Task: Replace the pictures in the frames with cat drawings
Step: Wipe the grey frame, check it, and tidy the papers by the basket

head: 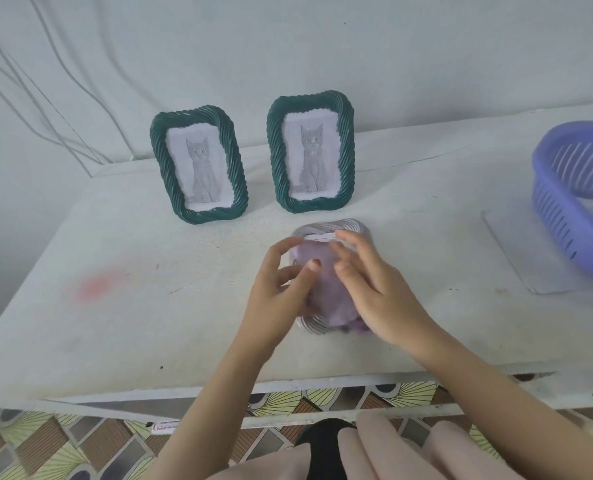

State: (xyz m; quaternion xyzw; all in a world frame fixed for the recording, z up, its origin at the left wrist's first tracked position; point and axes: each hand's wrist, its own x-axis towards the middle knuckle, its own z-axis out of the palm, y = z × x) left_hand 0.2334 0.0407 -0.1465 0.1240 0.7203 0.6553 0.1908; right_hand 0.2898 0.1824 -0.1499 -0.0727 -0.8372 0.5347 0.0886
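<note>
Two dark green frames stand at the back of the table, the left frame [160,161] and the right frame [276,150], each showing a grey cat drawing [201,171] [312,157]. A silver frame [340,225] lies face down in front of them, its purple backing [322,289] up and a strip of white paper [319,236] showing at its far edge. My left hand [281,282] holds the frame's left side, thumb on the backing. My right hand [367,285] lies over the backing, fingertips at the far edge.
A purple slotted basket [558,209] sits at the right edge of the white table [149,306], partly on a white sheet [523,258]. A faint pink stain [97,285] marks the table's left. A marker [165,427] lies on the patterned floor below.
</note>
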